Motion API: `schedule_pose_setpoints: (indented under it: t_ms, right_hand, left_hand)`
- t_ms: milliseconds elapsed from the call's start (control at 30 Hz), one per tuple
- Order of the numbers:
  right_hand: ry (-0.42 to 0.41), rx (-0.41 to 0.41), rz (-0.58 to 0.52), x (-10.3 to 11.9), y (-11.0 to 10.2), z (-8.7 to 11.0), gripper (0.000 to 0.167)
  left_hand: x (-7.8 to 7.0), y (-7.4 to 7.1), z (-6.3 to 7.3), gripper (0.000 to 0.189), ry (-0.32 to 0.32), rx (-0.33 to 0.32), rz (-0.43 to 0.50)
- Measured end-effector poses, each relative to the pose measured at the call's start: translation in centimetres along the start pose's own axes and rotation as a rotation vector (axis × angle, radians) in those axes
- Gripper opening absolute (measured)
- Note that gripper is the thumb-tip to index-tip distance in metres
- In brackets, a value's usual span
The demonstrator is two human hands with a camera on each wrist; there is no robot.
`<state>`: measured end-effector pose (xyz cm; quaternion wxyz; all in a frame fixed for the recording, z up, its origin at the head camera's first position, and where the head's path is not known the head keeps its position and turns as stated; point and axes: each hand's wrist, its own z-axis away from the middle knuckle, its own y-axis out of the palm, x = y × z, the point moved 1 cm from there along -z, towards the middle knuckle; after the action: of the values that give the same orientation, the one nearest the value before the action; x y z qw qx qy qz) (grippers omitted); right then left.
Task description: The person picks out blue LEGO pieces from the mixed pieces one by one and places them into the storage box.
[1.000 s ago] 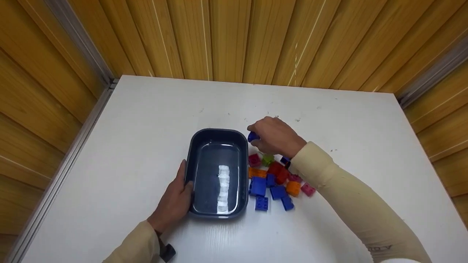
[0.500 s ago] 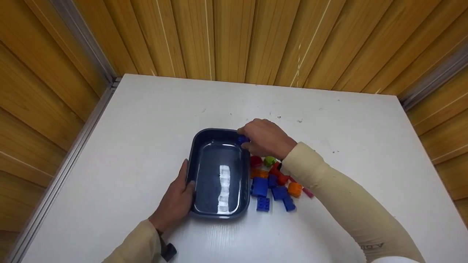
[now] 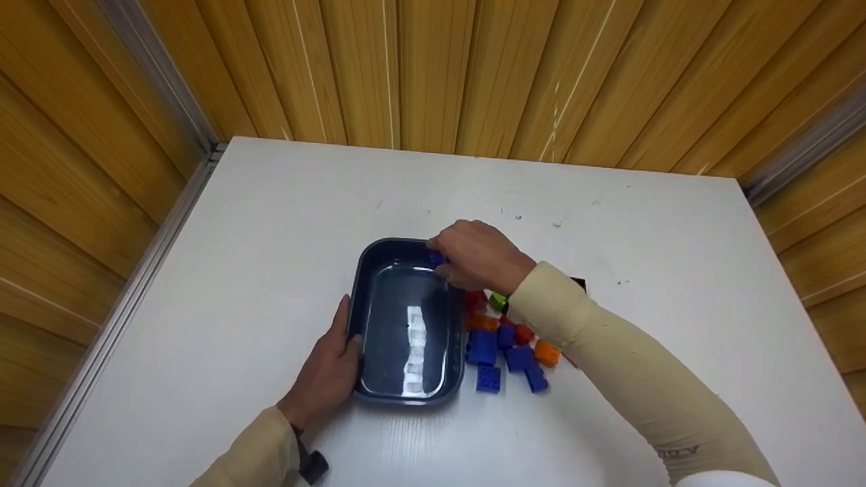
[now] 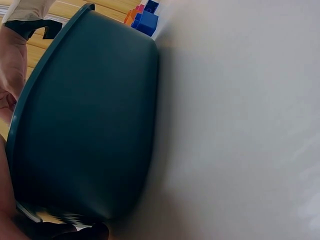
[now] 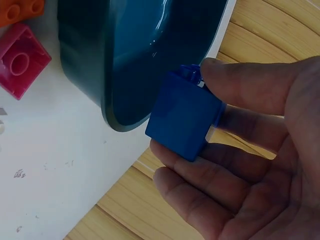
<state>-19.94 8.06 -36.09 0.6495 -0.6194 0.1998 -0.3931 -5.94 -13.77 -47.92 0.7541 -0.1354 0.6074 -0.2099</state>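
Observation:
My right hand pinches a blue toy building block between thumb and fingers, over the far right corner of a dark blue plastic bin. In the right wrist view the block's smooth side faces the camera, and its studs show beside the thumb. At the bin's left side, my left hand holds the wall, thumb at the rim and fingers along the outside. No blocks show on the bin's floor. The left wrist view shows mostly the bin's outer wall.
A loose pile of toy blocks lies against the bin's right side: several blue blocks, orange ones, a green one and red ones, partly under my right sleeve. Yellow slatted panels stand behind the white table.
My right hand has moved left with the blue block, from beside the bin to over its far right corner. The left hand keeps its hold on the bin.

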Motion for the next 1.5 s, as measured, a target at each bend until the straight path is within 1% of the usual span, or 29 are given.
schedule_pose_setpoints:
  t_ms: [200,333,433,567,633,900,1267,1500]
  right_hand:
    - [-0.031,-0.010,0.005,0.7,0.2,-0.5,0.022]
    - [-0.062,-0.016,0.015,1.2,0.2,-0.8,0.020]
    - [-0.081,-0.013,0.023,1.5,0.4,-1.1,0.023]
    - [-0.101,-0.003,0.034,2.0,0.6,-1.5,0.027]
    - [-0.107,-0.003,0.032,2.2,0.6,-1.7,0.027]
    - [-0.115,0.011,-0.008,3.1,1.2,-2.5,0.026]
    - [-0.152,0.019,-0.004,3.6,1.7,-3.6,0.024]
    - [-0.145,0.036,-0.012,3.8,2.1,-4.2,0.032]
  left_hand:
    - [-0.1,-0.1,0.1,0.069,-0.007,-0.001,0.001]
    - [-0.1,-0.1,0.2,0.068,0.001,-0.008,0.001]
    - [-0.1,0.0,0.2,0.068,0.015,-0.015,0.000]
    - [0.0,0.0,0.1,0.068,0.019,-0.014,0.006]
    - [0.0,0.0,0.1,0.068,0.016,-0.012,0.007]
    - [0.1,0.1,0.0,0.069,0.020,-0.012,0.013]
    - [-0.1,0.0,0.0,0.069,0.016,-0.001,0.021]
    - [0.0,0.0,0.1,0.070,0.006,0.004,0.049]
